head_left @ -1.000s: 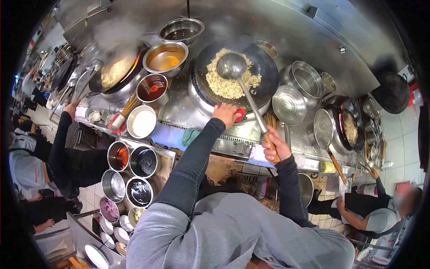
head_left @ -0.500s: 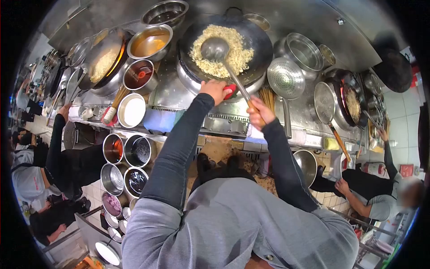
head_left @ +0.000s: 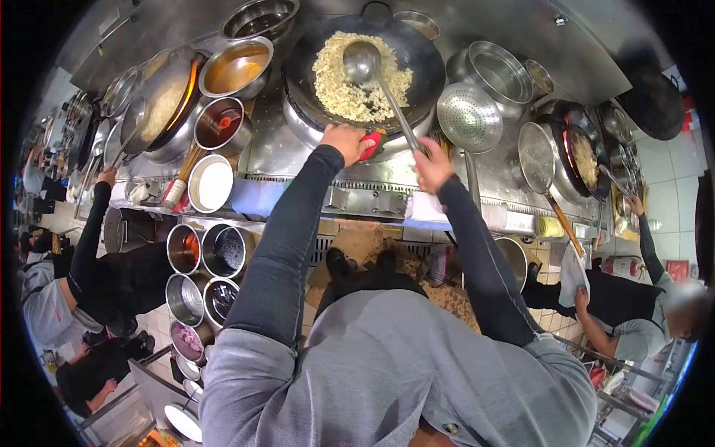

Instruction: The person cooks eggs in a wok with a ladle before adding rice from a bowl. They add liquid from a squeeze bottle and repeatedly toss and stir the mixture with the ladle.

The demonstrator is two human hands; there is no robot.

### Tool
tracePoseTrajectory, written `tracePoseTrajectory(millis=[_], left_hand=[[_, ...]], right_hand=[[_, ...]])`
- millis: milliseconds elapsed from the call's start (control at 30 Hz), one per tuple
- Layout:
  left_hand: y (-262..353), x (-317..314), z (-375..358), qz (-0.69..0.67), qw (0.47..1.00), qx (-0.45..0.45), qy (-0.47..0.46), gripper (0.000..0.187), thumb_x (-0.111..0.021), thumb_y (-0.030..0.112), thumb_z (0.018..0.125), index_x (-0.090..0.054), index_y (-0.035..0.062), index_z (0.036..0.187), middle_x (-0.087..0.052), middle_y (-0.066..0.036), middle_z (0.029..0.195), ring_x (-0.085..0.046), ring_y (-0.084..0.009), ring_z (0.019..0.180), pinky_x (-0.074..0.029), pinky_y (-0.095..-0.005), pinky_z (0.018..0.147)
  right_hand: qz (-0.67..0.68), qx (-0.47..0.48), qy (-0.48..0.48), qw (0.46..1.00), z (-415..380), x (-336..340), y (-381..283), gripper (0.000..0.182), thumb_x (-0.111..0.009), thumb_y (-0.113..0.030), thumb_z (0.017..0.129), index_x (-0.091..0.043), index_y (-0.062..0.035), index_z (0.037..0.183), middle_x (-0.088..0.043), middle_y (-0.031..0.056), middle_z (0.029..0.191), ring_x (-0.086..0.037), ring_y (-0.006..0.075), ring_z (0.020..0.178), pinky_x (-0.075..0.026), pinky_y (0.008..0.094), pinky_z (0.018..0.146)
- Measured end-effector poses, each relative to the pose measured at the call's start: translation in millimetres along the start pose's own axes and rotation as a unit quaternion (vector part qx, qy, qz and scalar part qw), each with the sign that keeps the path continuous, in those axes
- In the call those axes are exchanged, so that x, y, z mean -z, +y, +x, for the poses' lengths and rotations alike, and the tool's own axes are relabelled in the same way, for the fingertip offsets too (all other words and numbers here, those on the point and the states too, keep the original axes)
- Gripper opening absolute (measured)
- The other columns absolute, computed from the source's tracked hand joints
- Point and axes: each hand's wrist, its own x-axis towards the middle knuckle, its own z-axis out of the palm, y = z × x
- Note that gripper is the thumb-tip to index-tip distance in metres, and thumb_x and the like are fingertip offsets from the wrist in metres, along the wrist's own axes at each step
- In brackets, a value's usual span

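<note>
A large black wok sits on the burner in front of me, holding a spread of pale yellow rice-like food. My left hand is closed at the wok's near rim, around a red grip that looks like a cloth or handle cover. In my right hand is the handle of a steel ladle. The ladle's bowl rests on the food, toward the far side. A perforated strainer lies just right of the wok.
Left of the wok stand a bowl of orange-brown liquid, a pot of dark red liquid and a white-filled pot. A steel pot is at right. Co-workers at both sides work at a left wok and right wok.
The ladle's bowl has moved away from me and slightly right over the food. My view has shifted a little. The right co-worker's lower hand now shows with a white cloth.
</note>
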Motion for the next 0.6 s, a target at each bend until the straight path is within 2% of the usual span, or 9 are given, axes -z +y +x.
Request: tracePoseTrajectory(millis=[33, 67, 133, 167, 200, 333, 500, 567, 600], left_hand=[[-2, -4, -1, 0.008, 1.0, -0.005, 0.018, 0.042, -0.046, 0.048, 0.091, -0.064, 0.01, 0.096, -0.067, -0.01, 0.093, -0.059, -0.0271, 0.098, -0.039, -0.0468, 0.082], [-1, -4, -3, 0.007, 1.0, -0.006, 0.016, 0.042, -0.046, 0.048, 0.091, -0.064, 0.01, 0.096, -0.067, -0.01, 0.093, -0.059, -0.0271, 0.098, -0.039, -0.0468, 0.082], [3, 1, -3, 0.004, 1.0, 0.011, 0.013, 0.042, -0.046, 0.048, 0.091, -0.064, 0.0095, 0.094, -0.067, -0.01, 0.092, -0.059, -0.0272, 0.097, -0.039, -0.0465, 0.081], [0, -6, -2, 0.006, 0.999, 0.003, 0.034, 0.042, -0.047, 0.048, 0.091, -0.065, 0.0097, 0.093, -0.066, -0.01, 0.093, -0.058, -0.0272, 0.098, -0.039, -0.046, 0.081], [-1, -9, -2, 0.006, 0.999, -0.002, 0.036, 0.042, -0.047, 0.048, 0.091, -0.065, 0.0097, 0.093, -0.066, -0.01, 0.093, -0.058, -0.0272, 0.098, -0.039, -0.046, 0.081], [4, -7, -6, -0.016, 0.999, 0.017, 0.036, 0.042, -0.047, 0.049, 0.091, -0.065, 0.0104, 0.095, -0.065, -0.009, 0.095, -0.056, -0.0277, 0.101, -0.039, -0.0462, 0.082], [18, -10, -14, -0.042, 0.991, 0.081, 0.099, 0.039, -0.05, 0.047, 0.09, -0.062, 0.0106, 0.097, -0.062, -0.008, 0.102, -0.053, -0.0266, 0.106, -0.038, -0.0482, 0.085], [22, -6, -14, -0.064, 0.988, 0.104, 0.091, 0.038, -0.051, 0.046, 0.09, -0.062, 0.0104, 0.098, -0.061, -0.008, 0.103, -0.052, -0.0261, 0.108, -0.038, -0.0488, 0.085], [21, -8, -14, -0.066, 0.989, 0.097, 0.088, 0.038, -0.051, 0.046, 0.09, -0.062, 0.0104, 0.098, -0.061, -0.008, 0.103, -0.052, -0.0261, 0.108, -0.038, -0.0488, 0.085]], right_hand=[[-0.168, 0.121, 0.035, 0.978, 20, -12, 3, 0.04, -0.051, -0.022, 0.095, -0.037, -0.0184, 0.132, -0.05, 0.005, 0.067, -0.041, 0.0105, 0.041, -0.034, 0.0293, 0.035], [-0.382, 0.429, 0.155, 0.803, 33, -17, 12, 0.043, -0.052, -0.021, 0.094, -0.036, -0.0194, 0.134, -0.048, 0.0046, 0.065, -0.042, 0.0119, 0.042, -0.035, 0.0312, 0.037], [-0.354, 0.405, 0.121, 0.834, 0, -25, 3, 0.043, -0.051, -0.02, 0.095, -0.035, -0.019, 0.135, -0.048, 0.0045, 0.067, -0.041, 0.0118, 0.044, -0.035, 0.0304, 0.038], [-0.129, 0.202, 0.012, 0.971, -34, -25, -14, 0.043, -0.05, -0.02, 0.096, -0.035, -0.0178, 0.136, -0.049, 0.0046, 0.069, -0.04, 0.0114, 0.044, -0.035, 0.0291, 0.038], [0.113, -0.024, -0.101, 0.988, -64, -23, -27, 0.043, -0.05, -0.02, 0.096, -0.035, -0.0166, 0.136, -0.05, 0.0046, 0.07, -0.039, 0.0109, 0.044, -0.034, 0.0279, 0.038], [0.255, -0.101, -0.119, 0.954, -40, 16, 3, 0.044, -0.052, -0.024, 0.097, -0.034, -0.0161, 0.136, -0.049, 0.0042, 0.072, -0.041, 0.011, 0.044, -0.034, 0.0264, 0.036], [-0.175, 0.092, 0.079, 0.977, -15, 31, -30, 0.047, -0.051, -0.022, 0.094, -0.04, -0.0071, 0.137, -0.057, 0.0075, 0.068, -0.054, 0.0192, 0.048, -0.044, 0.0354, 0.044], [-0.428, 0.312, 0.201, 0.824, 14, 41, -24, 0.05, -0.051, -0.022, 0.091, -0.039, -0.0049, 0.137, -0.066, 0.018, 0.083, -0.064, 0.0342, 0.071, -0.05, 0.0438, 0.065], [-0.417, 0.244, 0.2, 0.853, 12, 19, -43, 0.045, -0.05, -0.021, 0.089, -0.044, -0.0041, 0.13, -0.065, 0.023, 0.095, -0.061, 0.0412, 0.092, -0.047, 0.0483, 0.079]])
